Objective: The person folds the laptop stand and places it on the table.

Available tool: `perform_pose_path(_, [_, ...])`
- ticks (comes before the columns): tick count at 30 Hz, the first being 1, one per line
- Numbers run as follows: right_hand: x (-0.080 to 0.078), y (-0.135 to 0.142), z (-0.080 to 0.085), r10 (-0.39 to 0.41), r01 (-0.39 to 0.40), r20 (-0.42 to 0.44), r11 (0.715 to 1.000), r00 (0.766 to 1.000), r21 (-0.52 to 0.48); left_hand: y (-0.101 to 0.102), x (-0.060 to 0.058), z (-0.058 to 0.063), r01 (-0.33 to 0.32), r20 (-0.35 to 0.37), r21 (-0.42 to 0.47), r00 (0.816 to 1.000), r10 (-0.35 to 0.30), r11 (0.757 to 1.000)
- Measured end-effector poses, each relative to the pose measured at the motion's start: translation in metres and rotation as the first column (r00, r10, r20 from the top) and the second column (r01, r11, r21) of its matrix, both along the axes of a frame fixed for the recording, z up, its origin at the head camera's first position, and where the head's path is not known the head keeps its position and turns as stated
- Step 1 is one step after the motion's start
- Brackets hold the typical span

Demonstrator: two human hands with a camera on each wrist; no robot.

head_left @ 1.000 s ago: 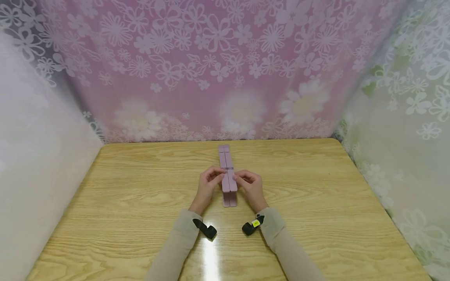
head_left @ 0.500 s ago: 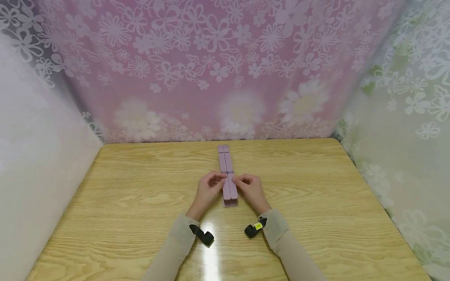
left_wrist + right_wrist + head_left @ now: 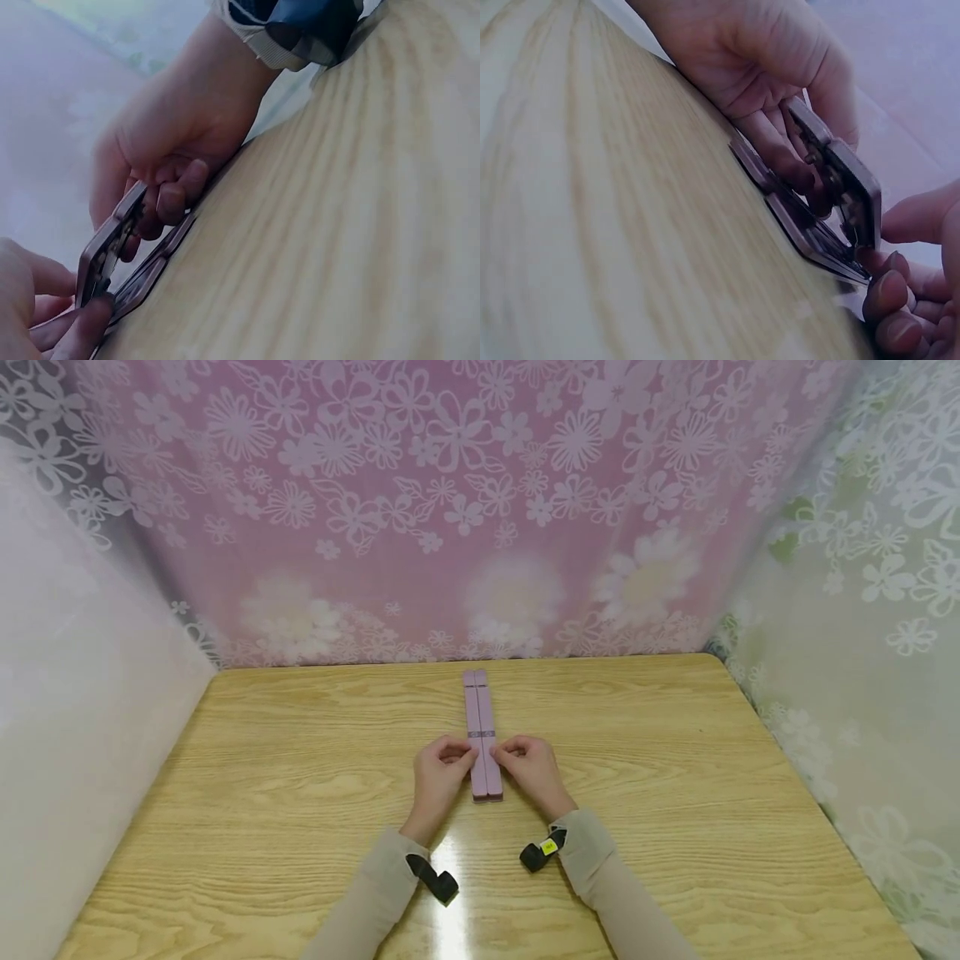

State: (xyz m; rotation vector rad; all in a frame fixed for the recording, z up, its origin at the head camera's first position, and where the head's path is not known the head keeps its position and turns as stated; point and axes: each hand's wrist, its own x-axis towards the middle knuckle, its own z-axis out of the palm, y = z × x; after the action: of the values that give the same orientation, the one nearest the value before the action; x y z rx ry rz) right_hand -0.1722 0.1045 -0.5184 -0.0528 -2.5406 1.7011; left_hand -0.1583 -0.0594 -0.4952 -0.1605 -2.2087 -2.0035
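A long mauve folding stand (image 3: 486, 708) lies lengthwise away from me on the table, made of two flat bars side by side with a dark band across them. The upper layer sits just above the lower one at the near end. My left hand (image 3: 437, 781) pinches its left edge between thumb and fingers. On the right edge, my right hand (image 3: 534, 771) holds it the same way. Both wrist views show a narrow gap between the upper layer (image 3: 97, 251) and the lower layer (image 3: 799, 225), with metal pins on the inner side.
A wood-grain table (image 3: 300, 735) carries the stand. Pink floral curtain (image 3: 450, 527) hangs behind its far edge, and pale sheets (image 3: 847, 652) close off the sides. Black straps (image 3: 442, 885) with small cameras are worn at both wrists.
The near end of the stand's upper layer has come down from well above the lower layer to almost flat on it. Both hands have moved slightly toward the near side with it.
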Motion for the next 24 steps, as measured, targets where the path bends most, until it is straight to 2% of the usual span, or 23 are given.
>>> perform_pose_path(4, [-0.001,-0.001,0.001,-0.005,0.005,-0.003,0.999,1.0,0.033,0.003,0.003,0.0,-0.072,-0.006,0.015,0.997,0.072,0.997])
perform_pose_path(9, [0.0,0.0,0.001,0.0,0.0,0.005,0.999,1.0,0.035,0.005,0.005,0.0,-0.086,-0.017,-0.005,0.996,0.086,0.996])
perform_pose_path(16, [0.0,0.001,-0.001,0.04,-0.04,-0.002,0.999,0.999,-0.011,0.005,-0.008,-0.035,-0.113,0.002,-0.005,0.994,0.113,0.994])
perform_pose_path(19, [-0.001,0.003,-0.004,0.057,-0.057,0.001,0.998,0.998,-0.023,0.006,-0.006,-0.034,-0.125,-0.019,-0.029,0.992,0.125,0.992])
perform_pose_path(24, [-0.002,0.003,-0.006,0.06,-0.06,0.001,0.998,0.998,-0.023,0.006,-0.005,-0.033,-0.164,-0.093,-0.086,0.983,0.156,0.983])
